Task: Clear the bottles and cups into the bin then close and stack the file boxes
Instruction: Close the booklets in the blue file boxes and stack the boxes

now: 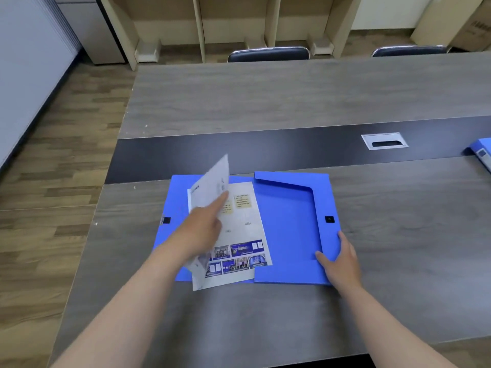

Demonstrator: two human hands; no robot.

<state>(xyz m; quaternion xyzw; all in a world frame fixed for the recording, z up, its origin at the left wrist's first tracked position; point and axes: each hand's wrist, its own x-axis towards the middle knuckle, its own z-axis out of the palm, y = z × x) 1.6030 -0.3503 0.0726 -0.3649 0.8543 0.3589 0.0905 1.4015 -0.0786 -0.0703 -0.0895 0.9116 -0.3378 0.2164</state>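
A blue file box (287, 221) lies open and flat on the grey table (265, 314) in front of me. Printed sheets (239, 235) rest on its left half. My left hand (202, 229) holds a top sheet (212, 181), which curls up and away from the pile. My right hand (342, 264) grips the near right edge of the box's right half, thumb on top. A second blue file box (482, 152) shows at the right edge of the frame, mostly cut off. No bottles, cups or bin are in view.
A metal cable port (384, 141) sits in the table's dark centre strip. Two dark chairs (268, 53) stand at the far side. Cardboard boxes (457, 19) lean at the back right. Wooden floor runs along the left.
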